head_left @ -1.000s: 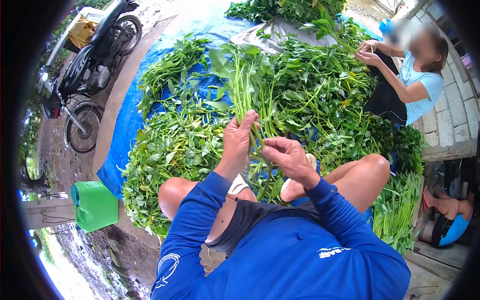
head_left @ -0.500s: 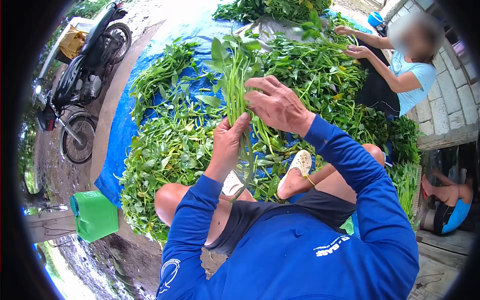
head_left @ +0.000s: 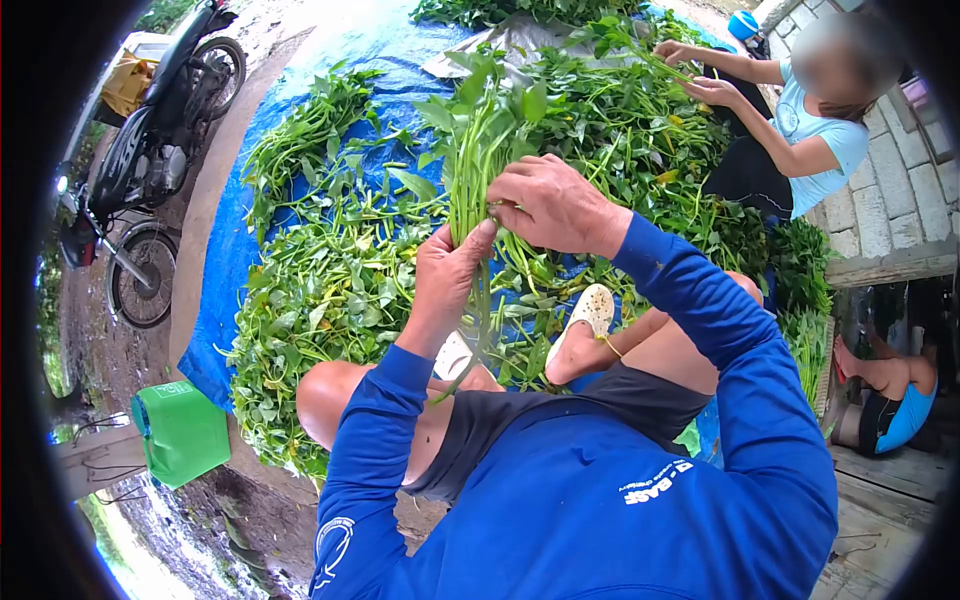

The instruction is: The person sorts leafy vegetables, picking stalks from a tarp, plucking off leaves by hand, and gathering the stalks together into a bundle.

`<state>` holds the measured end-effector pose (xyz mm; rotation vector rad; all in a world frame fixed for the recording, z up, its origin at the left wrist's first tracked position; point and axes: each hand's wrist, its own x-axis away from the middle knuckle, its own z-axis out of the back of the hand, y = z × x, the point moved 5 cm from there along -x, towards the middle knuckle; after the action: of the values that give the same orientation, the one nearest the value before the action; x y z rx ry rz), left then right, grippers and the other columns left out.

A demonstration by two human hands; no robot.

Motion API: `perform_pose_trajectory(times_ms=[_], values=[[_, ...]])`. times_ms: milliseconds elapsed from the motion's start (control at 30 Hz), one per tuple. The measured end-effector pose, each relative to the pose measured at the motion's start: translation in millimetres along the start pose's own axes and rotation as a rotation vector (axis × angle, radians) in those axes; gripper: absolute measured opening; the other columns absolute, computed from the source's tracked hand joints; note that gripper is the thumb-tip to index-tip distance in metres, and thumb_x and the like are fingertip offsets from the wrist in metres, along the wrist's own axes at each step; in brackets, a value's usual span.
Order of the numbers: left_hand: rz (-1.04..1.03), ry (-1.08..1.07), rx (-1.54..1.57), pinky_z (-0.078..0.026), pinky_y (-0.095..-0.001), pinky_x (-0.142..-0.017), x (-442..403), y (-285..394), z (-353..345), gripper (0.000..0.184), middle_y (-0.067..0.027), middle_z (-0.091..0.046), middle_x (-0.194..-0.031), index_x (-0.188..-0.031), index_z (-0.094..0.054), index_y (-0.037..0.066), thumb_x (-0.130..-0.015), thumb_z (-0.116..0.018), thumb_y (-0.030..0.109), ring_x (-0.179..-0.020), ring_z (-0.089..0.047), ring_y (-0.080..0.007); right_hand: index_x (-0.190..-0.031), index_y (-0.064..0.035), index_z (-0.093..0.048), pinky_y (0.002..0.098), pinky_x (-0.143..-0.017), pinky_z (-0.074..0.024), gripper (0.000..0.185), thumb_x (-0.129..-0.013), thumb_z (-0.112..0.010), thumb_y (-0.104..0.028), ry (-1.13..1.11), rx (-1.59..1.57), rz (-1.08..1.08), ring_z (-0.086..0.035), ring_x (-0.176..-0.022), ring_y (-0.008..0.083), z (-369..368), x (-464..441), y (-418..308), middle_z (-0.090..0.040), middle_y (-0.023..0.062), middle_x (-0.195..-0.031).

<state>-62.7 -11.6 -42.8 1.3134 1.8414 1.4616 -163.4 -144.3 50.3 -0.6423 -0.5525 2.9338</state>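
My left hand (head_left: 452, 277) is closed around the lower stems of an upright bunch of leafy greens (head_left: 472, 165), its thumb pressed along the front. A few long stem ends hang below that fist. My right hand (head_left: 553, 207) is pinched against the right side of the same bunch, just above the left thumb; its fingertips are partly hidden among the stems. Loose cut greens (head_left: 330, 300) lie heaped under and around both hands, on a blue tarp (head_left: 215, 300).
Across the heap at upper right, a co-worker (head_left: 815, 130) holds a separate bunch of greens (head_left: 645, 52). A motorcycle (head_left: 150, 150) stands at left, and a green plastic container (head_left: 182, 432) sits at lower left. Another person (head_left: 890, 390) is at far right by the block wall (head_left: 885, 205).
My right hand's fingers, raised and loosely curled before, have drawn in and pinch the stems. My left hand keeps its hold on the bunch. The view has shifted slightly.
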Motion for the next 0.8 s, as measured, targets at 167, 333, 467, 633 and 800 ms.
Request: perform_pose_trajectory(times_ms=[167, 333, 467, 633, 800], values=[[-0.004, -0.096, -0.081, -0.037, -0.0221, -0.058, -4, 1, -7, 0.026, 0.0070, -0.064, -0.079, -0.101, -0.071, 0.010, -0.097, -0.080, 0.033, -0.065, -0.050, -0.0029, -0.084, -0.0021, -0.070, 0.0498, -0.069, -0.0555, 0.015, -0.087, -0.065, -0.016, 0.058, -0.191, -0.182, -0.070, -0.077, 0.0404, -2, 0, 7, -0.071, 0.0186, -0.081], [0.119, -0.182, -0.110, -0.040, -0.0209, -0.055, -2, -3, -8, 0.028, 0.0041, -0.067, -0.082, -0.098, -0.069, 0.012, -0.101, -0.073, 0.040, -0.064, -0.055, -0.0032, -0.088, 0.0006, -0.071, 0.0376, -0.061, -0.0530, 0.015, -0.088, -0.066, -0.014, 0.105, -0.301, -0.368, -0.066, -0.065, 0.0221, -18, 8, 16, -0.068, 0.0110, -0.074], [0.113, -0.193, 0.018, -0.044, -0.0210, -0.059, -8, -1, -3, 0.027, 0.0029, -0.068, -0.084, -0.102, -0.068, 0.011, -0.104, -0.068, 0.038, -0.066, -0.057, -0.0037, -0.105, -0.0050, -0.071, 0.0207, -0.058, -0.0509, 0.017, -0.102, -0.064, -0.020, 0.263, -1.004, -0.769, -0.062, -0.071, 0.0052, -33, 18, 41, -0.064, -0.0023, -0.082], [0.049, -0.067, 0.123, -0.047, -0.0216, -0.059, -18, 15, 22, 0.026, 0.0000, -0.071, -0.086, -0.103, -0.067, 0.011, -0.106, -0.066, 0.037, -0.067, -0.061, -0.0059, -0.101, -0.0021, -0.073, 0.0272, -0.069, -0.0490, 0.034, -0.097, -0.074, -0.036, 0.198, -0.862, -0.762, -0.058, -0.078, 0.0074, -39, 68, 19, -0.069, 0.0019, -0.086], [-0.032, 0.071, 0.168, -0.049, -0.0229, -0.062, -27, 24, 35, 0.026, -0.0025, -0.072, -0.087, -0.100, -0.066, 0.010, -0.106, -0.066, 0.036, -0.070, -0.063, -0.0088, -0.098, 0.0010, -0.075, 0.0309, -0.078, -0.0534, 0.037, -0.091, -0.080, -0.035, -0.175, -1.076, -0.893, -0.066, -0.084, 0.0110, -100, 118, -47, -0.075, 0.0057, -0.091]])
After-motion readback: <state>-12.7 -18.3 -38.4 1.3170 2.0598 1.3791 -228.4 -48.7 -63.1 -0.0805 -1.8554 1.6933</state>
